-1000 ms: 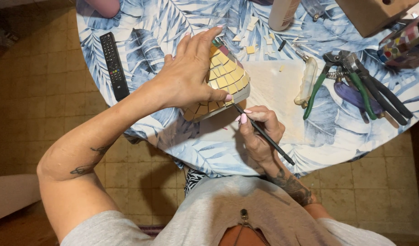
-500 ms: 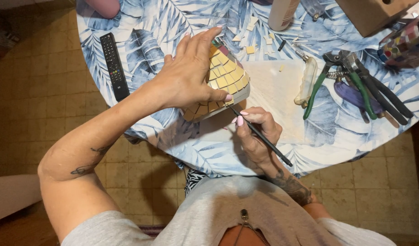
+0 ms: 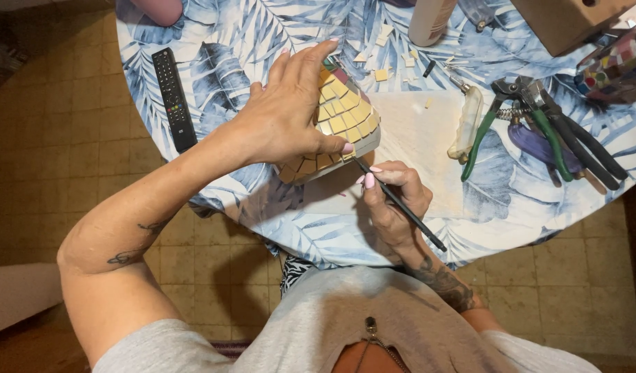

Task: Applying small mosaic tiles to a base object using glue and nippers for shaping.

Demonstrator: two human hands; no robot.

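My left hand (image 3: 290,114) lies over a rounded mosaic piece (image 3: 345,117) covered in yellow and tan tiles, gripping it against the round table (image 3: 262,41) with the blue leaf-print cloth. My right hand (image 3: 390,200) sits just below it, holding a thin black tool (image 3: 401,205) like a pencil. The tool's tip touches the lower edge of the mosaic piece, near my left thumb.
A black remote control (image 3: 173,97) lies at the left. Green-handled nippers (image 3: 494,124) and black-handled pliers (image 3: 580,141) lie at the right, beside a pale handled tool (image 3: 468,124). Loose tile chips (image 3: 383,72) lie behind, near a white bottle (image 3: 432,21), and a cardboard box (image 3: 566,21) stands at the back right.
My right hand has shifted slightly left and up, bringing the tool's tip closer under the mosaic piece. My left hand has stayed in place.
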